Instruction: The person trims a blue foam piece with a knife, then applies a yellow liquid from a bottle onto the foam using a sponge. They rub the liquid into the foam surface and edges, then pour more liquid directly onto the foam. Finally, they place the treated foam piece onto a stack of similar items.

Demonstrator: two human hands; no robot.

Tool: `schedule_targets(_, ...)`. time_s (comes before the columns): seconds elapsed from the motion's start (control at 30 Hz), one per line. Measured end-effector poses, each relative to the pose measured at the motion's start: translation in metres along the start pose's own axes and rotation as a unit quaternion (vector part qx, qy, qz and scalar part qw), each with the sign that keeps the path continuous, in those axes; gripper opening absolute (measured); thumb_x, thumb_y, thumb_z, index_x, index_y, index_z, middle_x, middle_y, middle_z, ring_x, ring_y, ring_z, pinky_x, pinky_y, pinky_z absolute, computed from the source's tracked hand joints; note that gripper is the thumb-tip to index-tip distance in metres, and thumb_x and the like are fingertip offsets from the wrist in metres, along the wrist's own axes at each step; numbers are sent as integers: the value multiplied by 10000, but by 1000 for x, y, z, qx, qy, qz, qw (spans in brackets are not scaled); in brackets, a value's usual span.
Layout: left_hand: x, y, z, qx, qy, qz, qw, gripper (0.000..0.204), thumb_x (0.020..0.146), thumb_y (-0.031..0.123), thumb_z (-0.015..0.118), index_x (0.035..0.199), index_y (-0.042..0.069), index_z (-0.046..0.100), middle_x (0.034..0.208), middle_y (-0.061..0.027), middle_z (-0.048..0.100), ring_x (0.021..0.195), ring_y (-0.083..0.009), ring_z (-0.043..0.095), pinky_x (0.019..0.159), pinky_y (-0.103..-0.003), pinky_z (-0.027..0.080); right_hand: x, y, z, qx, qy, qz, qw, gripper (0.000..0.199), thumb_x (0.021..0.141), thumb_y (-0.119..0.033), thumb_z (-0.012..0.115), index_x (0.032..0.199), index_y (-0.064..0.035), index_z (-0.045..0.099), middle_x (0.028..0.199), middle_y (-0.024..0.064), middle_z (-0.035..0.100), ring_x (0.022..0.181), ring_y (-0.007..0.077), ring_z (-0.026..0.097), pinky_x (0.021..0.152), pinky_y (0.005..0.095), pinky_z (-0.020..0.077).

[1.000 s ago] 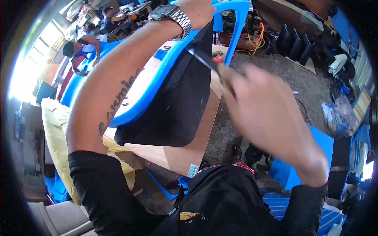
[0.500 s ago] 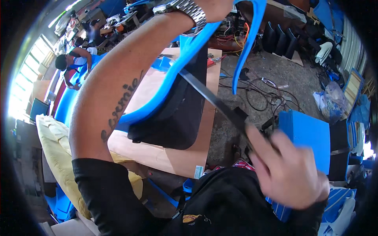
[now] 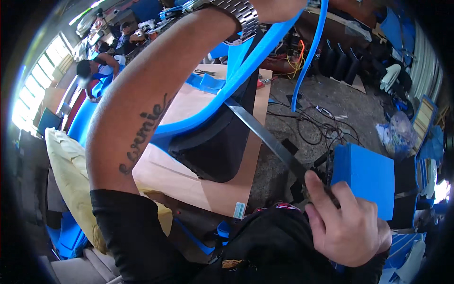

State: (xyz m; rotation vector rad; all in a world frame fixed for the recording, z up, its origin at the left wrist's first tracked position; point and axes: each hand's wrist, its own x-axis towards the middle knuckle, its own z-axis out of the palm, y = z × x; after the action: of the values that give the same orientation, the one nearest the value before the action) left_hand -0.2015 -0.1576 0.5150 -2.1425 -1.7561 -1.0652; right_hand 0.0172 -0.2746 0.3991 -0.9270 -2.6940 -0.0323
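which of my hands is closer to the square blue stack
Right. Your right hand, holding the blade, shows partly in front of the blue stack; your left hand is farther off, at the picture's top edge.

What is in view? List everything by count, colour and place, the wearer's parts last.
board: one, tan, centre
bulky piece: one, black, over board
strip: one, blue, along bulky piece
long blade: one, grey, tip near strip
scissors: one pair, dark, on board
padding: one, yellow, left
block: one, blue, right
upright panels: three, black, upper right
plastic bag: one, pale, far right
people: two, mixed clothing, upper left
other clutter: uncounted, mixed, background
wristwatch: one, silver, upper centre
left hand: one, bare, top edge
right hand: one, bare, holding blade
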Motion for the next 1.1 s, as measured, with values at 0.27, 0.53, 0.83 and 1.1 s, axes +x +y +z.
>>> schedule_targets(0.27, -75, -55, 12, 185, -195, 3, 963, 409, 816, 398, 632, 912, 1, 598, 816, -124, 602, 645, -214, 567, 590, -332, 445, -6, 76, 17, 178, 73, -23, 981, 573, 677, -112, 659, 1224, -30, 508, 713, 89, 429, 480, 188, 510, 439, 305, 457)
schedule_targets(0.53, -143, -50, 8, 112, -258, -190, 941, 354, 797, 327, 653, 918, 0, 594, 813, -140, 604, 687, -218, 559, 632, -327, 448, 18, 85, 35, 213, 30, -99, 972, 514, 682, -105, 656, 1184, -62, 553, 689, 82, 451, 487, 211, 508, 444, 318, 436)
schedule_targets(0.83, -152, -61, 16, 193, -328, -106, 919, 473, 664, 458, 713, 822, 19, 636, 740, -159, 619, 753, -335, 599, 704, -412, 468, 18, 80, 30, 217, 36, -89, 971, 481, 707, -116, 654, 1177, -73, 563, 679, 81, 476, 495, 218, 515, 453, 322, 432)
schedule_targets(1.1, -164, -77, 12, 124, -293, -54, 946, 477, 683, 457, 721, 773, 4, 601, 685, -188, 568, 725, -349, 558, 693, -413, 430, 13, 54, 24, 192, 54, -22, 980, 453, 728, -126, 651, 1172, -83, 572, 670, 80, 498, 501, 224, 522, 461, 325, 428)
